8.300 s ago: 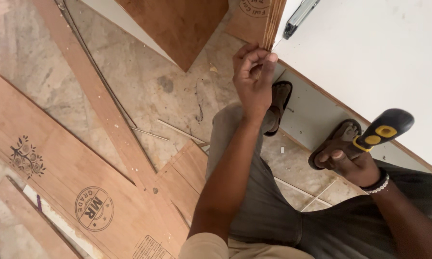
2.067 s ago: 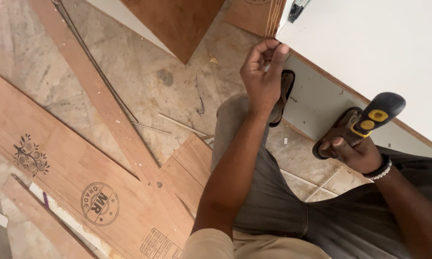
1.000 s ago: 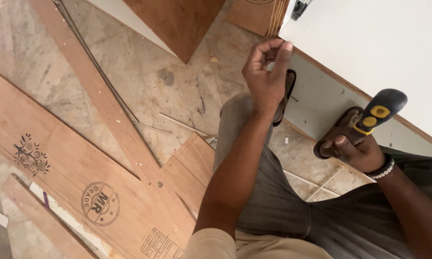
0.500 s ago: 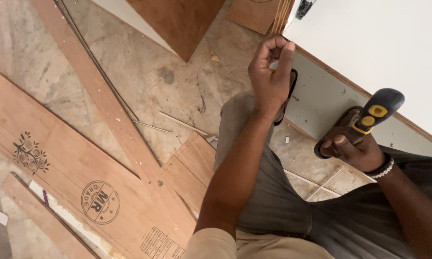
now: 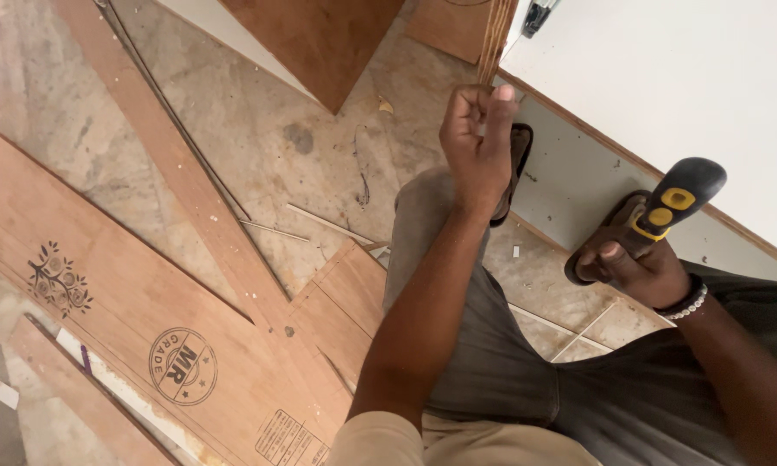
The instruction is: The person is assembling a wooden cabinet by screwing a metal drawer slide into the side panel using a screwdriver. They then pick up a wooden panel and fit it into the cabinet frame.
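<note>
Left hand [image 5: 477,138]: raised at the lower end of a thin plywood strip [image 5: 495,39] that stands on edge against the white laminated board [image 5: 665,78]. Fingers curled tight, thumb and forefinger pinched together at the strip's edge. Whether anything small sits in the pinch cannot be told; the fingertips cover it.

Right hand [image 5: 634,267]: closed in a full grip round the black and yellow tool handle [image 5: 672,203]. Handle runs up and away from the knuckles toward the board's edge. Working end of the tool is hidden under the palm; its kind cannot be told.

Wrist: a beaded bracelet [image 5: 684,302] sits just behind the right hand.

Plywood strip: layered edge visible, rising above the left fingertips and out of the top of the view.

White board: to the right of the left fingers and above the right hand, with a brown edge running diagonally between the two hands.

Sandals: one dark sandal [image 5: 516,155] just behind the left fingers; another [image 5: 609,233] directly under the right fingers.

Floor [image 5: 259,129]: stone tiles, dusty, left of the left hand.

Offcuts: large stamped plywood sheet [image 5: 147,336] well apart from both hands at lower left; a long narrow batten [image 5: 190,190] lies across it.

Clip: a dark metal fitting [image 5: 537,15] near the top edge, just right of the strip.
</note>
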